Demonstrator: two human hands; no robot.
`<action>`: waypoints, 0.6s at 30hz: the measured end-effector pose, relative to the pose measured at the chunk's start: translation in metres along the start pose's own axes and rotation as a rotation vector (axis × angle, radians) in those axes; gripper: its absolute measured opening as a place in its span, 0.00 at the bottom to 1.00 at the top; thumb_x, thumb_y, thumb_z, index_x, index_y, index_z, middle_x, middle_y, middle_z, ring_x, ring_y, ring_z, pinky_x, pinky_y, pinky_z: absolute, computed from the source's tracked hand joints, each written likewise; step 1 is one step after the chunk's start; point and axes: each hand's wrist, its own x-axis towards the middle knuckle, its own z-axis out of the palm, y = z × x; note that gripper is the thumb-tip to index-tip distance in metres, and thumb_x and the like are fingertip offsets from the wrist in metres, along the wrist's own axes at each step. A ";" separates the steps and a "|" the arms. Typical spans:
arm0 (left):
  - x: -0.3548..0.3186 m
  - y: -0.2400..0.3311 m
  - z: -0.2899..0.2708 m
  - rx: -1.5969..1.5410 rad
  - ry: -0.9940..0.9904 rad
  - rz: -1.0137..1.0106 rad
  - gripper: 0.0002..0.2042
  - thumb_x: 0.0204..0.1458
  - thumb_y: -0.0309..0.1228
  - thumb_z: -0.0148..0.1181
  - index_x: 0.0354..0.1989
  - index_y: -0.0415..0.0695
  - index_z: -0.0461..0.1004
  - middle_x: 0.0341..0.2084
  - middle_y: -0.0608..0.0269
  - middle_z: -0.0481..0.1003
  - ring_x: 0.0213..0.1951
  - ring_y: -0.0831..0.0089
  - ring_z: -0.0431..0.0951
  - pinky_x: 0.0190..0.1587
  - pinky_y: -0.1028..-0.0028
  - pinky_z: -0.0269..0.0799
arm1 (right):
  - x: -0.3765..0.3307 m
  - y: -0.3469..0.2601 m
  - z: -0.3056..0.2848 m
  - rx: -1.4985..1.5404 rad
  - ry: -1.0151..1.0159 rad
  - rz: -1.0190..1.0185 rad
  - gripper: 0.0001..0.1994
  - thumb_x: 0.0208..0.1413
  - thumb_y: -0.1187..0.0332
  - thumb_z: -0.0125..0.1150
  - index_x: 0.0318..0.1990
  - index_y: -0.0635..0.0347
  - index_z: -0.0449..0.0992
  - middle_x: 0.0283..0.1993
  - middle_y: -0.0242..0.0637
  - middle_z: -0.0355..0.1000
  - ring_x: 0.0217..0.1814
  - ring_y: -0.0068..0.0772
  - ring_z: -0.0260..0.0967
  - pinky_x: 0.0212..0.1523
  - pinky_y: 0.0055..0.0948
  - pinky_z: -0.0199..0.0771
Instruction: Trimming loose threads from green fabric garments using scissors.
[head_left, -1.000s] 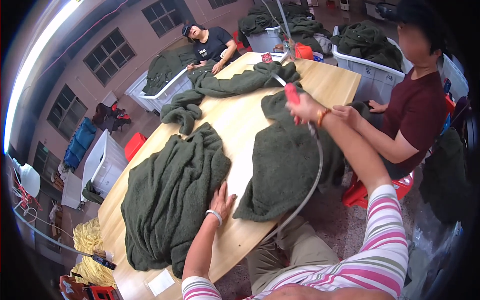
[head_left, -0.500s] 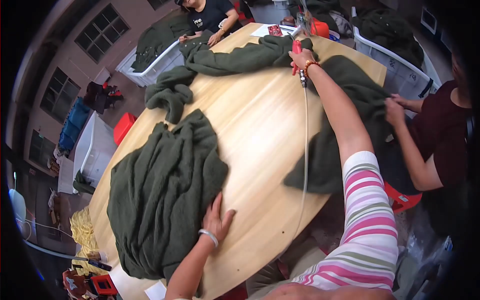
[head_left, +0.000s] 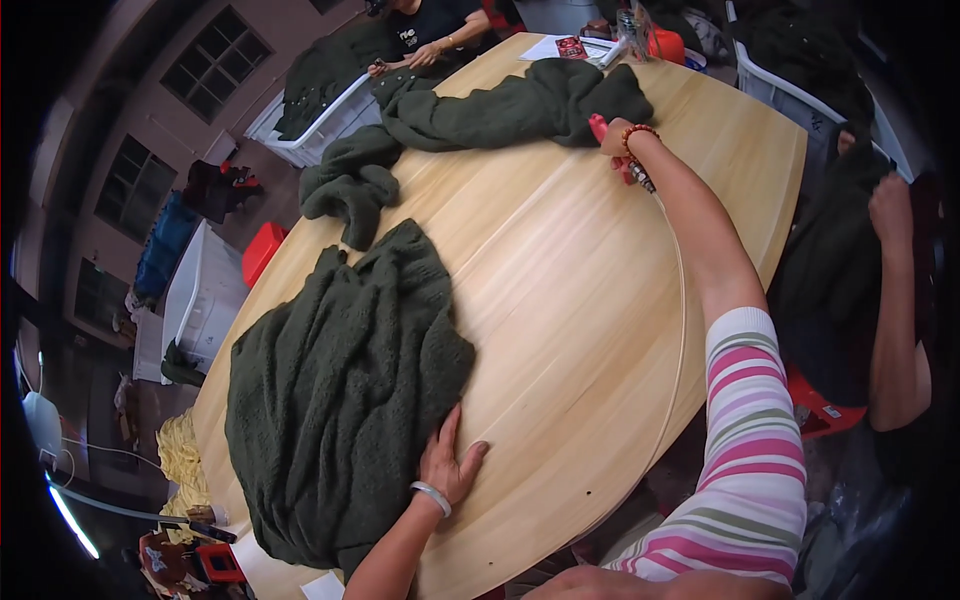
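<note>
A dark green knitted garment (head_left: 340, 400) lies bunched in loose folds on the left part of the table. My left hand (head_left: 452, 465) rests at its lower right edge, fingers stretched out and thumb spread, touching cloth and wood. My right hand (head_left: 627, 150) reaches to the far side of the table, closed round a red air gun (head_left: 598, 126). A metal coupling (head_left: 640, 178) joins the gun to a thin pale hose (head_left: 682, 330) that runs back along the tabletop. Just beyond the gun lies a long dark green knitted piece (head_left: 500, 112).
The wooden table (head_left: 560, 330) has a rounded edge. A co-worker (head_left: 435, 30) sits at the far side; another person's arm (head_left: 893, 300) is at the right with dark green cloth (head_left: 825, 250). White bins (head_left: 330, 120) of knitwear stand around. Red stools (head_left: 263, 250) are near the edge.
The co-worker at the right has drawn a dark green garment off the table's right side. My right hand has tilted the air gun, and the hose has swung right. My left hand stays by the garment.
</note>
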 end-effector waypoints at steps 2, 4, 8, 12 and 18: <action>0.002 0.001 0.002 0.004 0.025 0.014 0.33 0.52 0.43 0.57 0.65 0.47 0.55 0.58 0.40 0.61 0.59 0.44 0.62 0.61 0.60 0.58 | -0.015 0.009 0.006 -0.004 -0.022 -0.076 0.09 0.52 0.75 0.48 0.29 0.76 0.72 0.24 0.48 0.75 0.17 0.38 0.73 0.17 0.35 0.77; 0.008 0.002 0.008 -0.015 0.018 0.045 0.33 0.52 0.43 0.57 0.65 0.47 0.55 0.58 0.40 0.61 0.59 0.44 0.62 0.61 0.60 0.58 | -0.019 0.032 0.012 -0.104 -0.205 -0.075 0.10 0.52 0.74 0.50 0.29 0.75 0.73 0.22 0.48 0.74 0.16 0.38 0.72 0.16 0.33 0.75; 0.002 0.006 -0.002 0.011 0.056 0.025 0.32 0.53 0.43 0.56 0.65 0.47 0.56 0.57 0.38 0.61 0.58 0.43 0.62 0.61 0.60 0.58 | -0.121 0.045 0.051 -0.029 -0.339 -0.215 0.12 0.53 0.69 0.54 0.24 0.71 0.72 0.19 0.43 0.72 0.16 0.33 0.71 0.16 0.30 0.72; 0.002 -0.005 0.006 0.018 0.095 0.080 0.31 0.53 0.43 0.55 0.65 0.47 0.56 0.57 0.37 0.62 0.58 0.43 0.63 0.61 0.60 0.58 | -0.185 0.064 0.049 0.065 -0.425 -0.320 0.10 0.56 0.68 0.51 0.31 0.70 0.68 0.24 0.41 0.73 0.20 0.31 0.73 0.17 0.26 0.72; -0.004 -0.004 0.005 0.035 0.077 0.042 0.31 0.54 0.43 0.54 0.65 0.47 0.55 0.58 0.37 0.60 0.59 0.42 0.61 0.61 0.59 0.58 | -0.175 0.069 -0.009 0.286 0.045 -0.298 0.08 0.55 0.70 0.50 0.33 0.69 0.67 0.23 0.42 0.71 0.17 0.33 0.72 0.13 0.27 0.72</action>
